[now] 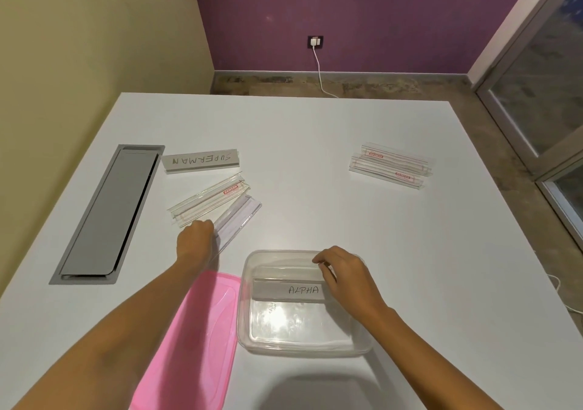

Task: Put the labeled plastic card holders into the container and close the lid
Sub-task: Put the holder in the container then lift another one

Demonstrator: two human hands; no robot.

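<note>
A clear plastic container (pixel 249 321) stands open on the white table near me. Inside it lies a card holder labeled ALPHA (pixel 288 290), and my right hand (pixel 339 272) rests on its right end, fingers curled around it. The pink lid (pixel 195 330) lies flat to the container's left, partly under my left forearm. My left hand (pixel 194 239) grips the near end of a clear card holder (pixel 239 217) lying on the table. Beside that one sits another holder with a red sticker (pixel 208 203), and farther back one labeled SUPERMAN (pixel 200 161).
Two more clear holders with red stickers (pixel 391 166) lie at the right back of the table (pixel 315 132). A grey cable hatch (pixel 107 214) is set into the table at left. Walls, a socket with a white cable (pixel 315 42) and a glass door lie beyond.
</note>
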